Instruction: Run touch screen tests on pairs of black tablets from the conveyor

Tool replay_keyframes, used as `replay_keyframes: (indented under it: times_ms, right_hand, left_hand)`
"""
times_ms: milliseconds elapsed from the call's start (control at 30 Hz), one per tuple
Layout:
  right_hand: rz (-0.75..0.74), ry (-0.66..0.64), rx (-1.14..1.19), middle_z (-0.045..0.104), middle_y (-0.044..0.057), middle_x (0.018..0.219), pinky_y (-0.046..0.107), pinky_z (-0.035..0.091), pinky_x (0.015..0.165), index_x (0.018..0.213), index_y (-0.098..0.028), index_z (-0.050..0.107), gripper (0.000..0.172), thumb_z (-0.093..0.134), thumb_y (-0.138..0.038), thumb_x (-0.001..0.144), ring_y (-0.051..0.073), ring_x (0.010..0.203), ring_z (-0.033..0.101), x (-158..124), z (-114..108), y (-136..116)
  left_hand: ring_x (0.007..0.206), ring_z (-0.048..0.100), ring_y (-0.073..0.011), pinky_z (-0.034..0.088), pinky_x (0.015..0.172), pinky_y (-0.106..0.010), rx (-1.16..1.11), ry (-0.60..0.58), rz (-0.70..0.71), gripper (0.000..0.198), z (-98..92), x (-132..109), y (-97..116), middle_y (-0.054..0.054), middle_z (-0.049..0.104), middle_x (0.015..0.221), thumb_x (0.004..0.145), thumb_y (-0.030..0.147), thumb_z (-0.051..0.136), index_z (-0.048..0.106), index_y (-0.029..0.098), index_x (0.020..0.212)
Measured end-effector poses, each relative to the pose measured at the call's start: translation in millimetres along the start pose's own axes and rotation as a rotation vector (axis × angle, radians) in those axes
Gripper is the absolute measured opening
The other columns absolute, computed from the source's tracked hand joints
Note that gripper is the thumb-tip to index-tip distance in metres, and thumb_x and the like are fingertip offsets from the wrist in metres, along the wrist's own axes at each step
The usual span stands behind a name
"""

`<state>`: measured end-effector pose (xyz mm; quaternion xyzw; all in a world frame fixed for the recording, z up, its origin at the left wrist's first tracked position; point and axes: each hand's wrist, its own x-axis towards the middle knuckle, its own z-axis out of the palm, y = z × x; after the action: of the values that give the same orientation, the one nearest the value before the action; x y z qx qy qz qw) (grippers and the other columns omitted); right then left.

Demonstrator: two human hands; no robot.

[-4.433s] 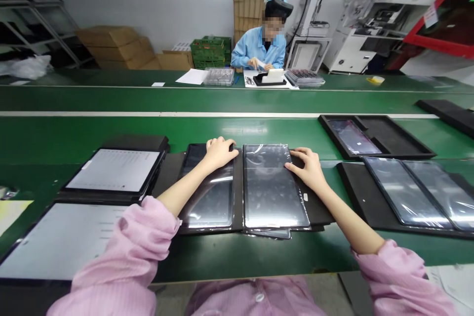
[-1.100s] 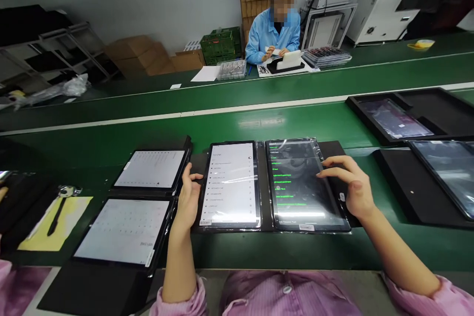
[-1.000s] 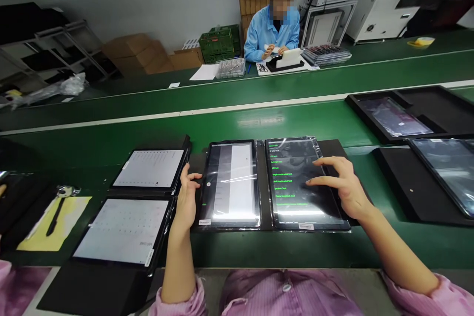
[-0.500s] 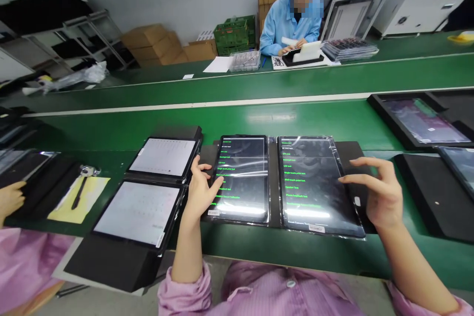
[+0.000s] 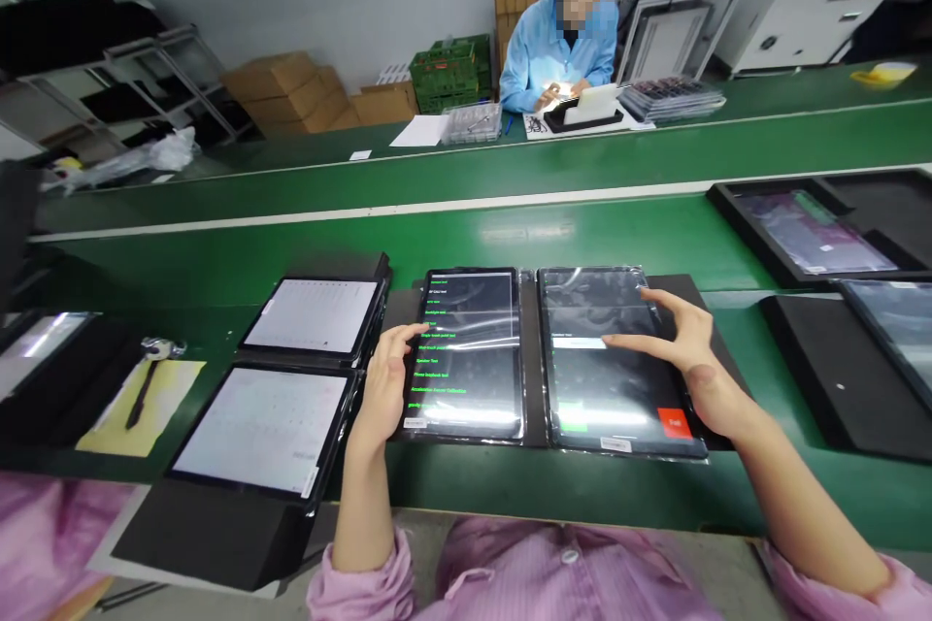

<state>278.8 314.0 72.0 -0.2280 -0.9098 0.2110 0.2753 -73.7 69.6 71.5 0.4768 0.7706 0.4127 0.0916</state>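
Two dark tablets lie side by side before me on a black mat. My left hand [image 5: 382, 383] rests along the left edge of the left tablet [image 5: 473, 378], index fingertip over its green text list. Over the right tablet [image 5: 604, 388], my right hand [image 5: 695, 359] has its fingers spread, and one fingertip is at a white bar on the screen. Whether that fingertip touches the glass I cannot tell. The right screen also shows a red box and a green box near its bottom. Neither hand holds anything.
Two tablets with white screens, an upper one [image 5: 310, 315] and a lower one [image 5: 262, 427], lie to the left. Black trays [image 5: 779, 223] and another tablet [image 5: 892, 320] are at right. A co-worker [image 5: 560, 49] in blue sits across the green bench [image 5: 291, 199]; a pink sleeve [image 5: 58, 524] shows at left.
My right hand has moved left over the right tablet, whose text list has given way to a screen with boxes. My left fingers shifted slightly up. The neighbour's hand at left has left view.
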Motion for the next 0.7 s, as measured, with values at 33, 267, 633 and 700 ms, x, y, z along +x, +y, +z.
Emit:
replay_keyframes:
  times_ms: [33,267,633,700]
  right_hand:
    - [-0.014,-0.043,-0.021,0.034,0.004,0.161,0.073,0.025,0.121,0.128,-0.044,0.077,0.106,-0.016,-0.080,0.091,0.042,0.145,0.035,3.0,0.7,-4.9]
    - [-0.040,0.161,-0.083,0.042,0.013,0.152,0.080,0.018,0.119,0.137,-0.037,0.067,0.087,0.004,-0.082,0.097,0.047,0.144,0.037,17.6,-11.0,-6.0]
    - [0.172,0.315,0.330,0.056,0.016,0.137,0.060,0.046,0.114,0.140,-0.033,0.055,0.077,0.013,-0.082,0.098,0.039,0.137,0.053,-1.5,-6.2,67.3]
    - [0.160,0.188,0.324,0.058,0.014,0.136,0.056,0.050,0.112,0.140,-0.031,0.057,0.074,0.017,-0.079,0.100,0.035,0.133,0.056,2.6,1.7,73.8]
  left_hand:
    - [0.114,0.060,-0.0302,0.047,0.105,-0.049,0.007,-0.003,0.009,0.093,0.1,0.4,0.5,-0.012,0.060,0.133,0.097,0.084,0.003,0.068,0.027,0.130]
    - [0.128,0.056,-0.0328,0.044,0.112,-0.051,0.029,-0.019,-0.023,0.102,-0.5,1.5,0.7,-0.013,0.057,0.133,0.091,0.090,-0.001,0.071,0.028,0.128]
    - [0.111,0.059,-0.0278,0.047,0.109,-0.052,-0.138,0.008,-0.145,0.088,-2.9,5.3,-20.6,-0.016,0.058,0.137,0.097,0.085,0.009,0.049,0.024,0.145]
    - [0.119,0.060,-0.0283,0.048,0.110,-0.051,-0.123,-0.033,-0.167,0.077,-13.1,14.3,-14.3,-0.015,0.056,0.141,0.100,0.082,0.019,0.051,0.026,0.142]
